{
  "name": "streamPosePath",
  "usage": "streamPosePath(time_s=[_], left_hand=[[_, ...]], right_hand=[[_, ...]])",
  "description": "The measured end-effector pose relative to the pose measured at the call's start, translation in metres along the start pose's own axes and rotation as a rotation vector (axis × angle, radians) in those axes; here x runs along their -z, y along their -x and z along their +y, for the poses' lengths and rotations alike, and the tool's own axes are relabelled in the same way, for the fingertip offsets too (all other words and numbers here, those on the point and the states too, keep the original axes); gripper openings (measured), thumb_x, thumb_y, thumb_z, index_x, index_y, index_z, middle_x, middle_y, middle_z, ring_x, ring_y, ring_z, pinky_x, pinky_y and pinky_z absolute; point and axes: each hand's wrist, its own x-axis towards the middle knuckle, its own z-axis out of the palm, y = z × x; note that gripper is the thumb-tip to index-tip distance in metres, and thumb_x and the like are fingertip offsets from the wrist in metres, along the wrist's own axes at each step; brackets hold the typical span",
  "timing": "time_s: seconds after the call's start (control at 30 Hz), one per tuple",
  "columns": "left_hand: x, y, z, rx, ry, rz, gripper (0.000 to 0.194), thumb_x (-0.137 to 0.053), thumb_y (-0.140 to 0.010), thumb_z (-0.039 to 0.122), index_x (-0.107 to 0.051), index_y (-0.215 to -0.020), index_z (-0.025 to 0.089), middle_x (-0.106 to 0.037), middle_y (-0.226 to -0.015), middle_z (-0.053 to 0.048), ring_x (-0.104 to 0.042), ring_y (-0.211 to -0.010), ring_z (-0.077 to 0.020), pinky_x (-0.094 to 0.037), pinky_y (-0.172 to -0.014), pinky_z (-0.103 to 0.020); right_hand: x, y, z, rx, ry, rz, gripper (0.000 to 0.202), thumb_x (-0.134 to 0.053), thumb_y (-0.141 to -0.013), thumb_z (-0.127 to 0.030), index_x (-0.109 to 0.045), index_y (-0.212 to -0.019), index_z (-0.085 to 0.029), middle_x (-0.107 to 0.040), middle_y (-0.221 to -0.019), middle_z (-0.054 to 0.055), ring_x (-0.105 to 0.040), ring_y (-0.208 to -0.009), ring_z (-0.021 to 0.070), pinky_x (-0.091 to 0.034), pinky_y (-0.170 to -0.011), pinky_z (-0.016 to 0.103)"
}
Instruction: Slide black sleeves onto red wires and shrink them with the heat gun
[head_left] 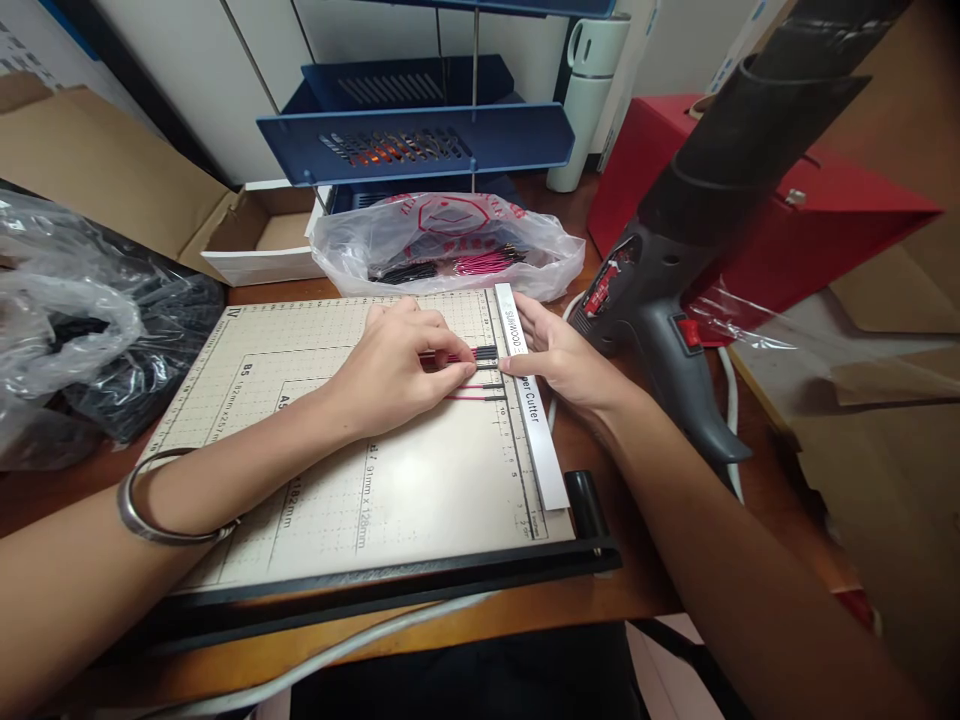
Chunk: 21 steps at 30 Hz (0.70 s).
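Note:
A cream paper cutter (pixel 420 470) with printed grid lines lies in front of me. On its right part lie thin red wires (pixel 480 387) with black ends, side by side near the printed scale. My left hand (pixel 409 360) rests on the board, its thumb and forefinger pinched on several wires with black sleeves (pixel 486 353). From the right, my right hand (pixel 566 360) reaches over the cutter's white strip (pixel 534 420). Its thumb tip touches the strip's left side at the black wire ends, and its fingers are on the far side, partly hidden.
Behind the cutter lies a clear plastic bag (pixel 360 240) of black and red wires. A grey heat gun (pixel 675 270) stands at right before a red box (pixel 832 230). A blue tray rack (pixel 420 150), an open carton (pixel 262 225) and a white bottle (pixel 589 110) stand at the back.

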Motion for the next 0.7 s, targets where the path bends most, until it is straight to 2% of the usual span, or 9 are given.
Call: streamPosePath(time_s=[0.2, 0.4, 0.7], left_hand=[[-0.0002, 0.0001, -0.0002, -0.003, 0.01, 0.001, 0.018, -0.07, -0.091, 0.033, -0.082, -0.084, 0.023, -0.076, -0.083, -0.003, -0.059, -0.086, -0.0219, -0.038, -0.082, -0.039], [-0.0017, -0.0001, -0.0014, -0.003, 0.005, 0.006, 0.018, -0.071, -0.092, 0.034, -0.082, -0.084, 0.023, -0.075, -0.082, -0.003, -0.059, -0.085, -0.0217, -0.038, -0.083, -0.039], [-0.0027, 0.0002, 0.0001, -0.007, 0.015, 0.01, 0.017, -0.071, -0.091, 0.032, -0.081, -0.081, 0.023, -0.076, -0.082, -0.002, -0.059, -0.084, -0.0213, -0.037, -0.083, -0.04]], right_hand=[[0.0028, -0.0007, 0.0026, 0.01, 0.062, -0.01, 0.086, -0.077, -0.063, -0.018, -0.052, -0.144, -0.025, -0.065, -0.148, 0.007, -0.06, -0.137, 0.0342, -0.042, -0.125, 0.054], [0.0033, -0.0005, 0.0034, 0.025, 0.062, -0.017, 0.084, -0.075, -0.063, -0.016, -0.053, -0.144, -0.025, -0.067, -0.144, 0.006, -0.062, -0.132, 0.0342, -0.044, -0.122, 0.054], [0.0001, -0.0029, 0.0044, 0.009, -0.075, -0.006, 0.071, -0.066, -0.061, -0.012, -0.062, -0.131, -0.024, -0.073, -0.137, 0.003, -0.064, -0.131, 0.0325, -0.043, -0.123, 0.052]])
